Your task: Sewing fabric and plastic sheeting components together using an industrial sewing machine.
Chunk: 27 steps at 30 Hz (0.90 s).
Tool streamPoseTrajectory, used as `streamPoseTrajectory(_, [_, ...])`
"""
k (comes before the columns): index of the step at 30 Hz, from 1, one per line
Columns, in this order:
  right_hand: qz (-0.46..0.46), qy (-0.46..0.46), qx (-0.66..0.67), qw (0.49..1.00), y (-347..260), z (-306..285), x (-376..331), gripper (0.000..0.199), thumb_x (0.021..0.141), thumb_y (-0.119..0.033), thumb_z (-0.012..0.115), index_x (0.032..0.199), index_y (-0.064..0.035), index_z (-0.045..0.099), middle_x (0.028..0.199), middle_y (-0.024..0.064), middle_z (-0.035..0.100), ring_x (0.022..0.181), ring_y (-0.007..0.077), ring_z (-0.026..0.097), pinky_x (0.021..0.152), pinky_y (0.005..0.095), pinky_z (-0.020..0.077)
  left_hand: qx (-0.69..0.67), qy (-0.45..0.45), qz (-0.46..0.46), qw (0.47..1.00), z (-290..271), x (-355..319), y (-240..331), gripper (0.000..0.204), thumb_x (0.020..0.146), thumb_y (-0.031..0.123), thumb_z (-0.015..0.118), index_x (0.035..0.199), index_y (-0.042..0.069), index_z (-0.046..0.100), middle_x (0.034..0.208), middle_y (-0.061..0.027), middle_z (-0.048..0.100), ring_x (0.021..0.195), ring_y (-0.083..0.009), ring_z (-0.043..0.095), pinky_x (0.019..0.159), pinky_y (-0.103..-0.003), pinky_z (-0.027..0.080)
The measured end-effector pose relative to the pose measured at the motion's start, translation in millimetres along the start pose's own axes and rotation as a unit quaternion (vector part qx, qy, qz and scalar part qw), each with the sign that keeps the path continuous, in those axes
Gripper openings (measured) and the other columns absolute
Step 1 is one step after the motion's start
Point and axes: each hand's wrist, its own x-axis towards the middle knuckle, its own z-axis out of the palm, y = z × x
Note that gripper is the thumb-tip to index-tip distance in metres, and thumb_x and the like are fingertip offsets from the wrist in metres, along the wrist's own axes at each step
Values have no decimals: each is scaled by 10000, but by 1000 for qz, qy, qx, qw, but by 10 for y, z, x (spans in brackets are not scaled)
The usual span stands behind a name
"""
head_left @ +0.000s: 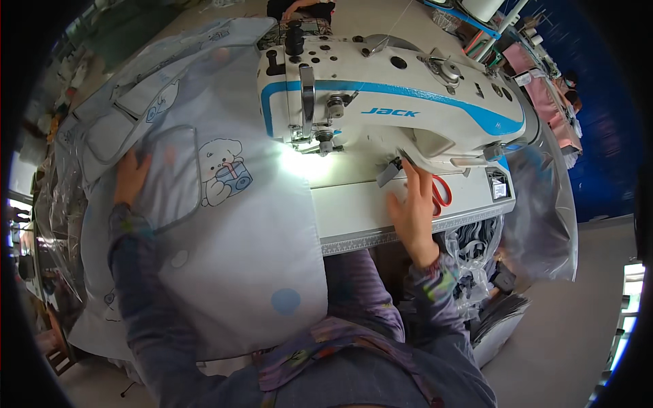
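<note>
While your left hand point(130, 178) lies flat and open on the pale grey fabric point(238, 245), your right hand point(413, 207) reaches across the white table point(354, 204) of the sewing machine point(388, 102). The fabric carries a printed cartoon animal point(223, 171) and coloured dots, and it spreads over the left side of the table and hangs down toward your lap. Your left fingers touch a clear plastic layer with a dark trimmed edge that sits on top of the fabric. Your right hand is open, fingers stretched out, their tips touching a small grey strip point(390, 173) just below the machine's arm. Orange-handled scissors point(441, 192) lie just beside that hand, partly hidden by it. A bright lamp lights the needle area point(325, 139), which stands apart from both hands.
</note>
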Motion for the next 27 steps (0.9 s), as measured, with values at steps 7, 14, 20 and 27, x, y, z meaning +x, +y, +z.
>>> streamPoseTrajectory(7, [115,-49,196,973,390,132,218,92,884,31,669,973,14,685,900,78,652,806,243,660,733,354,520,-402,-125,-11,907,-940,37,3264,353,936,111,675,1277,30,633,1219,-154,678,1128,-329,649,1005,-404,484])
streamPoseTrajectory(14, [323,-199,574,726,-442,-17,-43,118,985,-45,658,1100,-27,643,961,44,672,824,105,651,777,225,541,-505,-79,16,860,-970,-280,4602,395,879,80,753,1257,29,646,1178,-138,690,1033,-309,694,906,-359,544])
streamPoseTrajectory(20, [206,-270,612,714,-566,-203,-185,599,937,-31,706,1477,20,452,1180,86,631,1090,193,670,972,323,537,-545,-90,-52,832,-872,-560,4562,313,921,59,719,1220,4,643,1071,-117,728,929,-236,737,824,-334,568])
streamPoseTrajectory(27, [250,-287,465,799,-672,-81,-233,547,893,-9,744,1404,-37,550,1067,26,595,934,83,606,720,218,519,-778,-132,-292,541,-698,-727,4425,163,966,8,665,1128,-16,656,991,-37,698,892,-89,646,813,-260,540])
